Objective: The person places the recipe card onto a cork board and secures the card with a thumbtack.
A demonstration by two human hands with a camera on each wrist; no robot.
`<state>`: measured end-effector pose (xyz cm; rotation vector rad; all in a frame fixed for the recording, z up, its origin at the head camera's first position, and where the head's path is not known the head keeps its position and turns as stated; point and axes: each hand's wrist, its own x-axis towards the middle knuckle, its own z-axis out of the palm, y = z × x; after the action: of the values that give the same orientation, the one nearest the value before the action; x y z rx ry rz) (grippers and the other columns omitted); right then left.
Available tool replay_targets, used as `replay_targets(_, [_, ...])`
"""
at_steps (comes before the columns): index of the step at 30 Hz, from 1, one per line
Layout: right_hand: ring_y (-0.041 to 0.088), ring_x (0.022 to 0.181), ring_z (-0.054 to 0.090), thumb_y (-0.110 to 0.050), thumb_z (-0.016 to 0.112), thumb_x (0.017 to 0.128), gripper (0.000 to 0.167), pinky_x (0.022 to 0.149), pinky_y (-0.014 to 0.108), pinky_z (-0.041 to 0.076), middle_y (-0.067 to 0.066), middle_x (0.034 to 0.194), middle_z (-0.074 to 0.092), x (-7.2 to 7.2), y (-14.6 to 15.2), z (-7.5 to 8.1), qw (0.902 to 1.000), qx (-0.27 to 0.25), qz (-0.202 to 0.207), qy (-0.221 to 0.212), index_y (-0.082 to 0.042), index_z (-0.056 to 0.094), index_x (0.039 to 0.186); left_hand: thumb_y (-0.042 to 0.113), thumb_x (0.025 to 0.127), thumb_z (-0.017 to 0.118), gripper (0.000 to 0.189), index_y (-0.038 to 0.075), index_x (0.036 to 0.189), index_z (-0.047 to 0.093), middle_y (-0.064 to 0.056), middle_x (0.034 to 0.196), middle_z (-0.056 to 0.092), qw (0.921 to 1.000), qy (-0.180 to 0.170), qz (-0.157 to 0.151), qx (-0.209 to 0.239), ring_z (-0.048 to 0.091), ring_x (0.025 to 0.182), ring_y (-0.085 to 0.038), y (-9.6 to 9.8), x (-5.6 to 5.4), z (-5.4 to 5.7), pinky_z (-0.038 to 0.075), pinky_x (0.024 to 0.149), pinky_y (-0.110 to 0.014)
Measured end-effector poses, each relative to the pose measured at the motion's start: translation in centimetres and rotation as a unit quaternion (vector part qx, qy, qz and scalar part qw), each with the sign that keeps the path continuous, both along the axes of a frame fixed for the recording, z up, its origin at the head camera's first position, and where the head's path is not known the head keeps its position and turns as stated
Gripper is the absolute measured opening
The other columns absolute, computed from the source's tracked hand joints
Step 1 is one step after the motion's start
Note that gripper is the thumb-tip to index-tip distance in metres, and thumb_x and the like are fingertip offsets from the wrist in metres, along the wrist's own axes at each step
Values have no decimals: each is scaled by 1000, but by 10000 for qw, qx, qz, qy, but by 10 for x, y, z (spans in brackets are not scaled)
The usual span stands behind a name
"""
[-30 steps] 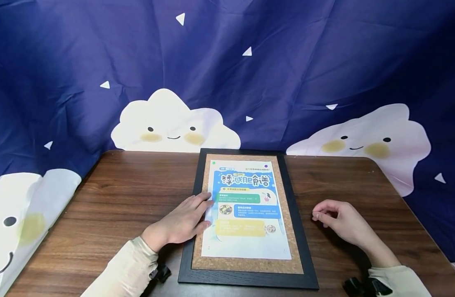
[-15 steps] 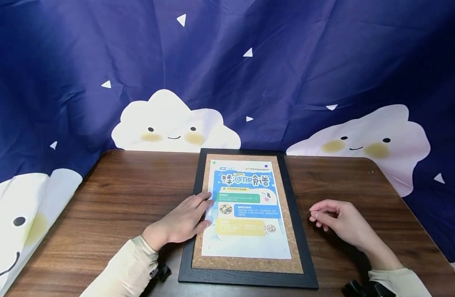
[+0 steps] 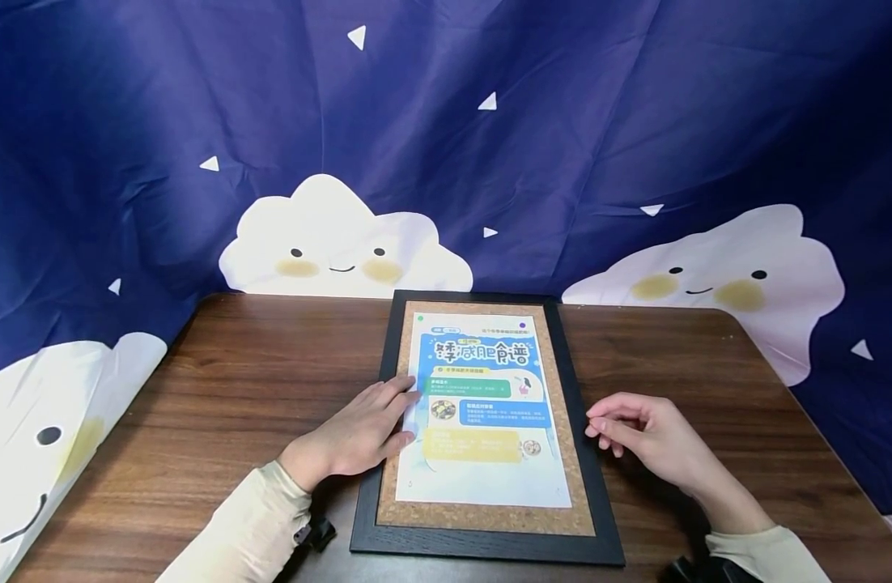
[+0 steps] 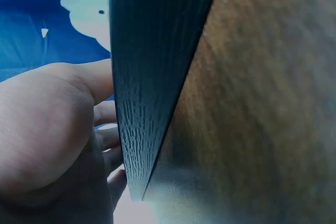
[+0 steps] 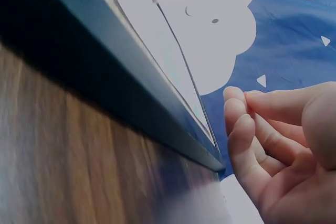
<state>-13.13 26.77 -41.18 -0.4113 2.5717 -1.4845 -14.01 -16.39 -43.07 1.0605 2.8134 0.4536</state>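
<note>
A printed poster (image 3: 482, 482) lies on a cork board (image 3: 482, 518) with a black frame (image 3: 482, 544). A green pin (image 3: 420, 318) sits at the poster's top left corner and a purple pin (image 3: 522, 325) at its top right. My left hand (image 3: 354, 433) rests across the frame's left side, its extended fingertips on the poster's left edge. To the right of the board, my right hand (image 3: 653, 441) has thumb and index fingertips pinched together at the frame's outer edge. Between them the right wrist view shows a speck of a small red thing (image 5: 248, 96), mostly hidden by the fingers.
The board lies on a brown wooden table (image 3: 256, 356), reaching its far edge. Behind hangs a dark blue curtain (image 3: 417, 97) with smiling white clouds. A black wrist camera (image 3: 316, 534) sits by the left sleeve, and another one (image 3: 697, 569) by the right.
My right hand has moved left, toward the frame's right side, fingertips still pinched. The left hand and the board have stayed in place.
</note>
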Motion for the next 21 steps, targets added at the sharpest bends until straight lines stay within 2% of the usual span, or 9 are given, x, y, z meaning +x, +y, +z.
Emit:
replay_targets(7, [19, 67, 69, -4, 68, 105, 15, 56, 32, 59, 10, 91, 80, 1, -11, 2, 9998, -159, 97, -14, 6, 74, 114, 24, 112, 59, 56, -6, 157, 46, -24, 168, 40, 10000, -47, 25, 15, 39, 157, -38, 0, 0, 0, 37, 127, -59])
replay_targets(13, [21, 69, 68, -4, 67, 105, 15, 56, 32, 58, 10, 92, 78, 1, -18, 2, 9991, -266, 332, -29, 6, 74, 115, 24, 112, 58, 56, -6, 158, 45, -24, 169, 38, 9999, -162, 50, 33, 38, 158, -38, 0, 1, 0, 36, 127, -60])
replay_targets(21, [24, 68, 66, -3, 67, 105, 13, 58, 32, 58, 15, 90, 76, 1, -29, 3, 9973, -449, 583, -52, 6, 74, 112, 24, 112, 59, 57, -6, 158, 45, -25, 169, 38, 9999, -125, 25, 73, 37, 159, -39, 0, 1, 0, 35, 127, -61])
